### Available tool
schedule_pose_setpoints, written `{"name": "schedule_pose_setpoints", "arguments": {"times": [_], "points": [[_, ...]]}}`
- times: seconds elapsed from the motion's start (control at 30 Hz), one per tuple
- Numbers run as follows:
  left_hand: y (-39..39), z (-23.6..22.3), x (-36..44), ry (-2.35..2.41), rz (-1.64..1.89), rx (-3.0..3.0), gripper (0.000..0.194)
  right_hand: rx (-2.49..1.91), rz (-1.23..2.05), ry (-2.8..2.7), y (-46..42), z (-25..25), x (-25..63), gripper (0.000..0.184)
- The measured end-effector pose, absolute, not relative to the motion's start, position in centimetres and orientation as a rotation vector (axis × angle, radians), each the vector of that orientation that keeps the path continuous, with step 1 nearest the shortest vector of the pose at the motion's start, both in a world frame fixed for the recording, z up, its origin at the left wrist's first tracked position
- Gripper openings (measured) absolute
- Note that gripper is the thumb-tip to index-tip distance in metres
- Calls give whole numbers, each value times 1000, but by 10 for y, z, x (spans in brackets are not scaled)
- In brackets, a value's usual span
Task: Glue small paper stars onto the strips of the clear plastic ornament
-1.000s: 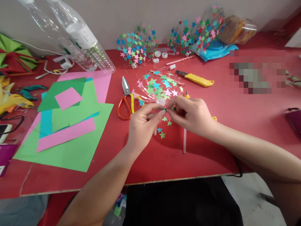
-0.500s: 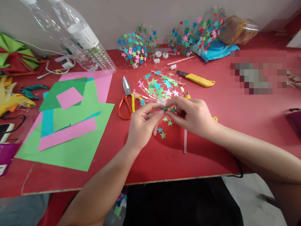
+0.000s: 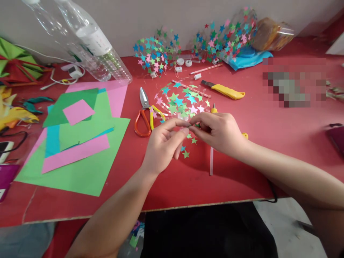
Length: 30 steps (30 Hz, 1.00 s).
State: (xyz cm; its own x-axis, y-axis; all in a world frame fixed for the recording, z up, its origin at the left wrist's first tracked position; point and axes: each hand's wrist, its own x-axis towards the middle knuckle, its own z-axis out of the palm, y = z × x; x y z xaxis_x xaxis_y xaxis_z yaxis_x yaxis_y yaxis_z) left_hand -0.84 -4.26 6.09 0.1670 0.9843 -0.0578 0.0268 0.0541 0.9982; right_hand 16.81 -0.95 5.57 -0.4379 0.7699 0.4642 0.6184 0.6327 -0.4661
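Observation:
My left hand [image 3: 165, 145] and my right hand [image 3: 219, 130] meet fingertip to fingertip above the red table. Both pinch a small dark green paper piece, mostly covered by the fingers, so its shape cannot be made out. Just beyond them lies a clear plastic form covered with paper stars [image 3: 182, 102] in green, blue and pink. Several loose stars [image 3: 186, 154] lie below my fingers. A glue gun [image 3: 214, 109] is partly hidden under my right hand, its glue stick [image 3: 211, 163] sticking out toward me. Left of the form rest open scissors [image 3: 143, 123] with orange and yellow handles.
Coloured paper sheets [image 3: 80, 179] are stacked at the left. Clear plastic bottles [image 3: 99, 53] lean on the wall. Star-covered clear forms [image 3: 156, 53] stand at the back. A yellow utility knife [image 3: 228, 91] and a blue packet [image 3: 247, 61] lie to the right.
The fingertips have closed further over the green paper piece, which shows less now. My left hand has shifted very slightly; my right hand stays almost in place.

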Motion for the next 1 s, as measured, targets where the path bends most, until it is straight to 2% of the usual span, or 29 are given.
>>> {"name": "schedule_pose_setpoints", "arguments": {"times": [0.47, 0.73, 1.0], "points": [[-44, 65, -4, 1132, 1025, 1262, 13, -1123, 239, -2187, -10, 56, 166, 19], [-44, 62, -3, 1205, 1046, 1291, 16, -998, 100, -2198, -11, 54, 169, 16], [-50, 55, -1, 1294, 1104, 1591, 19, -973, 72, -2169, -11, 50, 169, 12]]}}
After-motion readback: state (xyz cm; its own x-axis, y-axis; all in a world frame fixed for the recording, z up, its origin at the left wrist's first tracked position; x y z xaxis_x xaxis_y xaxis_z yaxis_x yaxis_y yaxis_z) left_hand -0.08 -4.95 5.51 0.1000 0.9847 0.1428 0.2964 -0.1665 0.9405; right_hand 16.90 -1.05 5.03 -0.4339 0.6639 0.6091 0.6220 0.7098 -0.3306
